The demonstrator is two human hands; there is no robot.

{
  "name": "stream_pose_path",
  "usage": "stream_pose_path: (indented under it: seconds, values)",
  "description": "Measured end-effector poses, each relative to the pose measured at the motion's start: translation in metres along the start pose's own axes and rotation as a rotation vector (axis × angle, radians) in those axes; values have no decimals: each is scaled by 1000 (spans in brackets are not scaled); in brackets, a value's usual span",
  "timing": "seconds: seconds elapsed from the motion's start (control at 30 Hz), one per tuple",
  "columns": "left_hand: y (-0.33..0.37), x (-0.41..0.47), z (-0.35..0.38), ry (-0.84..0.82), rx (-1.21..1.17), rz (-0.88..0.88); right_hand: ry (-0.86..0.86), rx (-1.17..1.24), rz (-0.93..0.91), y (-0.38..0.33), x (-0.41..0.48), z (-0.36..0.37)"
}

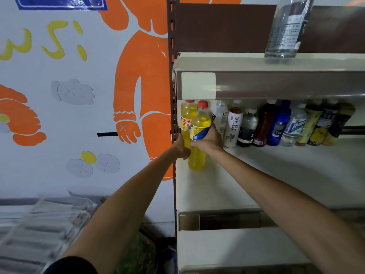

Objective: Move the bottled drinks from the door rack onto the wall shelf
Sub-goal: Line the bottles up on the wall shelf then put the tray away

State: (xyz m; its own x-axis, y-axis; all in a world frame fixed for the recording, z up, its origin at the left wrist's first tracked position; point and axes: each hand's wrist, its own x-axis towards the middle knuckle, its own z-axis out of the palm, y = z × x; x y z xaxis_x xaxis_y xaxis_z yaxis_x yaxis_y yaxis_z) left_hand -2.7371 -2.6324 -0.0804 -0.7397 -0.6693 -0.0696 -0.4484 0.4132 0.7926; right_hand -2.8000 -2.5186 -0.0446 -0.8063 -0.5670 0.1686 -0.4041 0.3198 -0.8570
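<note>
Two yellow drink bottles with red caps stand at the left end of the white wall shelf. My right hand grips the nearer yellow bottle around its blue-and-yellow label. My left hand holds the yellow bottle behind it low on its body, beside the shelf's brown upright. A row of several other bottles lines the back of the same shelf to the right.
A clear water bottle stands on the upper shelf, whose front lip overhangs the row. The brown slotted upright borders the shelf on the left. A painted wall and blurred clear packaging lie to the left.
</note>
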Motion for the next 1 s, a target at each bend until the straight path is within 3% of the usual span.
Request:
stream_pose_path:
  seconds: [0.2, 0.37, 0.57, 1.0]
  values:
    - [-14, -16, 7, -142, -31, -59, -11, -34, -61, -5, -8, 19]
    - [-27, -26, 23, 96, -76, -39, 18, -37, -56, -1, -9, 26]
    - [-22, -36, 42, 205, -11, -4, -58, -135, 15, 8, -3, 24]
    - [-25, -36, 38, 163, 34, 2, -57, -141, -31, 12, -3, 27]
